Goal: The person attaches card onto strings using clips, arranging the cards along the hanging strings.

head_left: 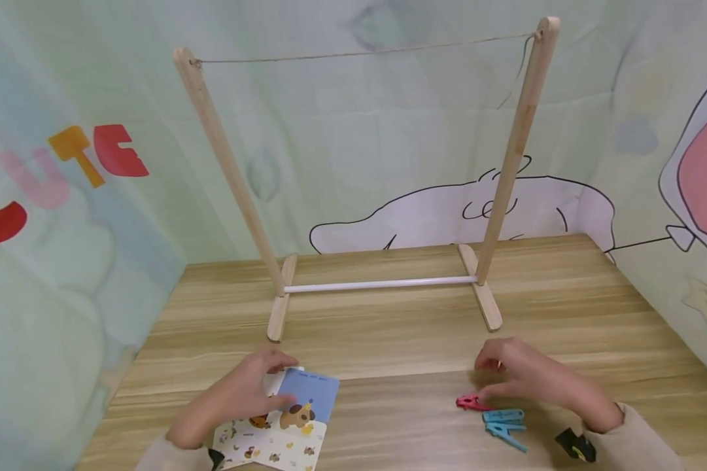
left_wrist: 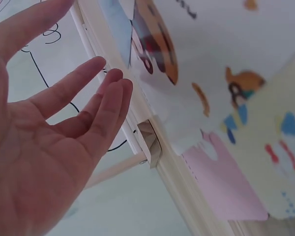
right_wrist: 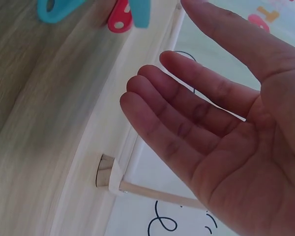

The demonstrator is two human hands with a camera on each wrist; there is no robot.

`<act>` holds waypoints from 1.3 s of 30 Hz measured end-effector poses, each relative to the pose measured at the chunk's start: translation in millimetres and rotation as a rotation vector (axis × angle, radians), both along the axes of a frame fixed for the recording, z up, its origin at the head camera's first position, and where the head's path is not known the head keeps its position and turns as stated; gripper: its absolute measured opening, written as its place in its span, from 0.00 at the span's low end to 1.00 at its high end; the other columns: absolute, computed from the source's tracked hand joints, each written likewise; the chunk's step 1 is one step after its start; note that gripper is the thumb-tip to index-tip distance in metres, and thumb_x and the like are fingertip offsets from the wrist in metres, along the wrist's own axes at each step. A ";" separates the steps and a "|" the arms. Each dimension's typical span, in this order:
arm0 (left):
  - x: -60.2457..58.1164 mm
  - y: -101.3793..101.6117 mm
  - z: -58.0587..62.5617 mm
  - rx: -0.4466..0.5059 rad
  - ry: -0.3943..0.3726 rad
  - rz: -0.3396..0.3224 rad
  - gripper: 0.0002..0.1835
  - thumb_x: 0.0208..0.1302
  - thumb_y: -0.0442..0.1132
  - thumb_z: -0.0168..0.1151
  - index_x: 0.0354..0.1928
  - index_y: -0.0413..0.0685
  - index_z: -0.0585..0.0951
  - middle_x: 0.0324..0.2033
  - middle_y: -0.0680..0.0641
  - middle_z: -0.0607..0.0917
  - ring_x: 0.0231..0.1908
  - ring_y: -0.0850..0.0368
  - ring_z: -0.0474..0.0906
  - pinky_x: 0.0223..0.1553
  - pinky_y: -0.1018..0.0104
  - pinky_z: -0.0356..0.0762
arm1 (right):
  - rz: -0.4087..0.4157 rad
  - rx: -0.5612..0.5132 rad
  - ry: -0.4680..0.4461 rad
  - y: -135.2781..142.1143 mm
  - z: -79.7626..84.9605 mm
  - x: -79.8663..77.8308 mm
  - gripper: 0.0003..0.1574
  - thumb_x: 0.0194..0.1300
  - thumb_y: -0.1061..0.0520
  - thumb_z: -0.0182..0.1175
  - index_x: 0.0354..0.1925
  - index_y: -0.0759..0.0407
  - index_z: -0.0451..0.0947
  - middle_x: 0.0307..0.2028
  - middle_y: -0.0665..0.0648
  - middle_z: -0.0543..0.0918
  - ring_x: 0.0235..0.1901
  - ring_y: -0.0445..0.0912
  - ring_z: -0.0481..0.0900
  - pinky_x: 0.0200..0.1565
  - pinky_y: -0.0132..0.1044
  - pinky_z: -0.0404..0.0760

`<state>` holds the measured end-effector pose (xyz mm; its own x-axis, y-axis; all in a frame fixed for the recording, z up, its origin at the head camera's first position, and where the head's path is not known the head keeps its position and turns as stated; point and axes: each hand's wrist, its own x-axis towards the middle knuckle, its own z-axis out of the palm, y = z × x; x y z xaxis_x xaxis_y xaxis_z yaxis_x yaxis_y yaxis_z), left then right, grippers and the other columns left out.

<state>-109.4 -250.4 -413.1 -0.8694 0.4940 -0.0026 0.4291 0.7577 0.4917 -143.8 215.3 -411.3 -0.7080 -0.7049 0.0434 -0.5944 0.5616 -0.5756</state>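
Observation:
Over the printed cards [head_left: 306, 432], my left hand [head_left: 235, 392] hovers with relaxed fingers and holds nothing. The top card has a blue upper part and a cartoon dog; it overlaps another card. In the left wrist view the palm [left_wrist: 49, 132] faces the camera, beside the cards [left_wrist: 201, 64]. My right hand [head_left: 526, 373] is loosely bent and empty, its thumb right by a red clothespin [head_left: 469, 402]. Blue-green clothespins [head_left: 504, 416] lie just nearer to me. The right wrist view shows that hand's bare palm [right_wrist: 226, 142], with the red clothespin [right_wrist: 120, 17] at the top.
A wooden stand with a left post [head_left: 229, 163] and a right post [head_left: 512, 157] rises at the back of the table [head_left: 382, 340]. Twine [head_left: 359, 53] runs between the post tops, and a white rod [head_left: 382, 284] joins the feet. A printed curtain [head_left: 353, 150] hangs behind.

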 end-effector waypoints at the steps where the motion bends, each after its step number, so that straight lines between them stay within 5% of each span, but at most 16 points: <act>1: 0.1 1.0 -0.2 -0.012 0.001 0.002 0.28 0.52 0.53 0.68 0.52 0.45 0.77 0.45 0.50 0.76 0.42 0.55 0.75 0.42 0.58 0.77 | -0.002 0.007 -0.006 -0.9 -0.2 0.3 0.22 0.50 0.43 0.68 0.35 0.57 0.78 0.32 0.45 0.78 0.31 0.38 0.74 0.32 0.32 0.78; 19: -1.8 8.8 -1.7 -0.077 -0.011 0.008 0.30 0.45 0.53 0.72 0.48 0.44 0.77 0.44 0.50 0.74 0.44 0.56 0.71 0.45 0.56 0.75 | 0.015 0.099 -0.051 -13.6 -3.8 4.6 0.20 0.48 0.44 0.70 0.34 0.55 0.79 0.27 0.42 0.73 0.26 0.35 0.69 0.25 0.26 0.72; 39: -3.9 10.6 -4.8 -0.051 -0.025 0.007 0.30 0.42 0.51 0.75 0.46 0.43 0.77 0.42 0.52 0.71 0.42 0.58 0.70 0.44 0.61 0.75 | 0.084 0.132 0.006 -17.4 -4.9 9.6 0.12 0.48 0.52 0.71 0.25 0.50 0.76 0.23 0.40 0.70 0.22 0.32 0.65 0.21 0.24 0.68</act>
